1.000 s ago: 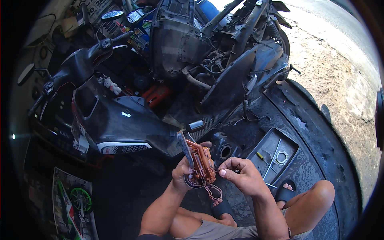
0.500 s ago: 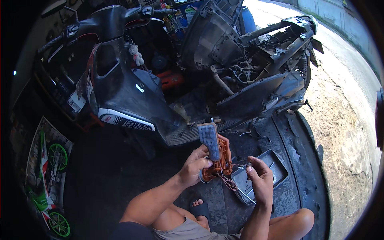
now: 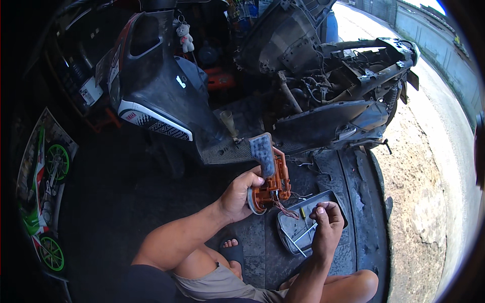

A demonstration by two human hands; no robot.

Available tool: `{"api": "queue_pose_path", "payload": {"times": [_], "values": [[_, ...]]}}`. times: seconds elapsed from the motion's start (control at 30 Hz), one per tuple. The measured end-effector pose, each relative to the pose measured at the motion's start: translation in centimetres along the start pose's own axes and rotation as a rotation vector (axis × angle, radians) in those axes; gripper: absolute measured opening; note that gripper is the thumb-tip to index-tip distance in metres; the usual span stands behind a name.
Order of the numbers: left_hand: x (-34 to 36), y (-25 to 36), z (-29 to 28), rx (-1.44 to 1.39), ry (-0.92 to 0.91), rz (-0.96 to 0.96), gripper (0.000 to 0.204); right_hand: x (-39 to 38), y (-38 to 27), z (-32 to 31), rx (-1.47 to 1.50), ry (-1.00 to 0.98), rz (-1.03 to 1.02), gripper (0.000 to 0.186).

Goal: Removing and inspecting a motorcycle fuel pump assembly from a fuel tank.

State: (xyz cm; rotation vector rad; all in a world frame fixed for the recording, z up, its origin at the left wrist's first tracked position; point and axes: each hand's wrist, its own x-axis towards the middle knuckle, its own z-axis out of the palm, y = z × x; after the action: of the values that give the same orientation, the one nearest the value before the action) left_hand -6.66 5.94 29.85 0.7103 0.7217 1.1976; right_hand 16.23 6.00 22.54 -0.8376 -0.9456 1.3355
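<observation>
My left hand [image 3: 238, 198] grips an orange-brown fuel pump assembly [image 3: 277, 186] near its round base, thumb in front. A mottled blue-grey filter pad [image 3: 261, 153] stands up from its top. Thin reddish wires [image 3: 288, 211] dangle from the lower part. To the right, my right hand [image 3: 328, 219] is closed in a pinch, with thumb against fingers; whatever it holds, if anything, is too small to make out. Under that hand lies a dark rectangular tray [image 3: 281, 222], holding a metal T-handle wrench [image 3: 298, 236] and a small yellow piece [image 3: 303, 212].
Ahead stands a partly stripped scooter [image 3: 151, 76], its rear frame [image 3: 353, 76] bare at the right. A funnel-like yellowish piece [image 3: 229, 123] sits on its footboard [image 3: 222, 151]. A green toy-like motorbike picture [image 3: 50, 161] is at the left. Sunlit ground [image 3: 419, 192] lies right.
My right hand has come away from the wires and stays pinched. The yellow piece in the tray now shows. The whole view has shifted, with the pump still in my left hand.
</observation>
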Motion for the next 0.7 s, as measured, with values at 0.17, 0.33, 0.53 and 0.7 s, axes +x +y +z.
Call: {"api": "queue_pose_path", "payload": {"times": [0.17, 0.33, 0.53, 0.7], "values": [[0.1, -0.2, -1.1, -0.09, 0.026, -0.075, 0.057, -1.1, -0.8, 1.5, 0.022, -0.08, 0.052, 0.01], [0.0, 0.0, -0.7, -0.182, 0.012, -0.082, 0.06, -1.6, -1.2, 2.3, -0.028, -0.145, 0.075, 0.013], [0.2, -0.7, -1.6, -0.379, -0.224, -0.089, 0.079, -2.3, -1.7, 2.9, -0.017, -0.202, 0.063, 0.015], [0.2, -0.5, -1.4, -0.507, -0.38, -0.152, 0.086, -3.1, -2.8, 3.5, 0.044, -0.25, 0.111, 0.017]]}}
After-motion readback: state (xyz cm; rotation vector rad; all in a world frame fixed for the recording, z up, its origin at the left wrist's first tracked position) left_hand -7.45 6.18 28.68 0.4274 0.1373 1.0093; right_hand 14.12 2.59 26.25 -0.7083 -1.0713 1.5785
